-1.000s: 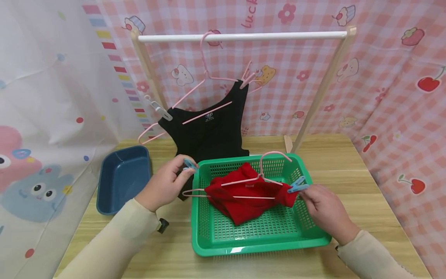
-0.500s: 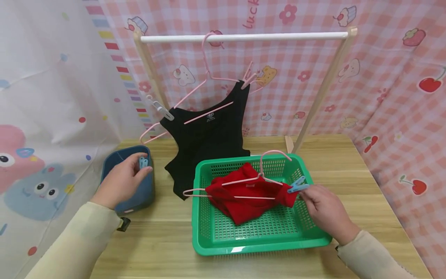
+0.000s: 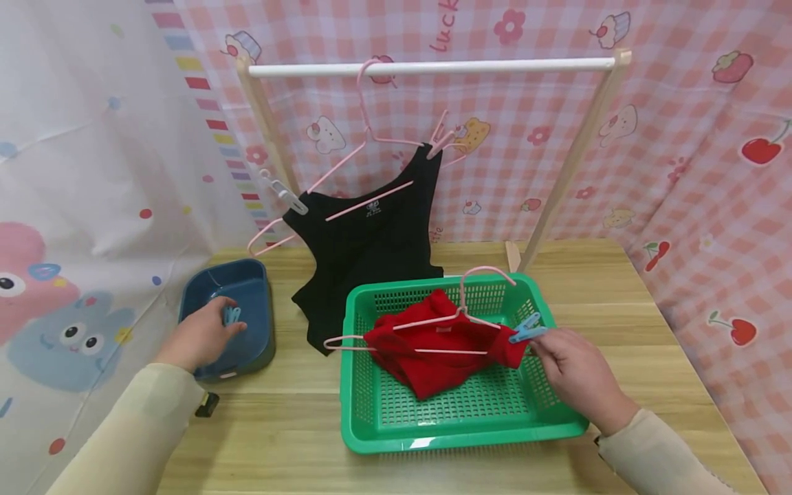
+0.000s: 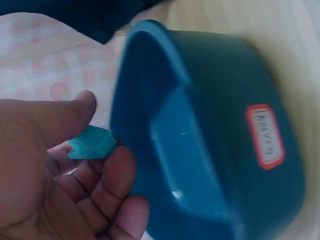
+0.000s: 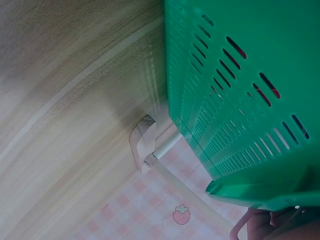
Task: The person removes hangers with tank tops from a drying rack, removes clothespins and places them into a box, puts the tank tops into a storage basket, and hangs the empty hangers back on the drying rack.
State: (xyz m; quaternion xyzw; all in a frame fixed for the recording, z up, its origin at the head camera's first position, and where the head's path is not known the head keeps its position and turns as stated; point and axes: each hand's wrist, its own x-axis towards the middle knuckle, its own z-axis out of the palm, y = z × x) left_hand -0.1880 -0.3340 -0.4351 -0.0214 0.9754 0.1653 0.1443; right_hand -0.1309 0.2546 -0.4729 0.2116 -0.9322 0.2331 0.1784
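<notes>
My left hand (image 3: 201, 335) is over the dark blue basin (image 3: 267, 309), holding a light blue clothespin (image 4: 93, 143) between thumb and curled fingers. At the right side of the green basket (image 3: 464, 440), my right hand (image 3: 578, 375) grips the end of a pink hanger (image 3: 452, 351). A red garment (image 3: 427, 375) hangs on this hanger inside the basket. Another blue clothespin (image 3: 528, 328) is clipped at the garment's right shoulder, right beside my right fingertips. In the right wrist view, the basket rim mostly hides that hand.
Behind the basket, a black tank top (image 3: 377, 240) hangs on a pink hanger from the white rod (image 3: 495, 66). A white clothespin (image 3: 289, 196) and a pink clothespin (image 3: 439, 143) clip its shoulders. Wooden posts (image 3: 569, 172) hold the rod above the wooden table (image 3: 297, 440).
My left hand has moved left with its clothespin, from beside the basket's left edge to the blue basin, and then lower over it. My right hand has stayed in place.
</notes>
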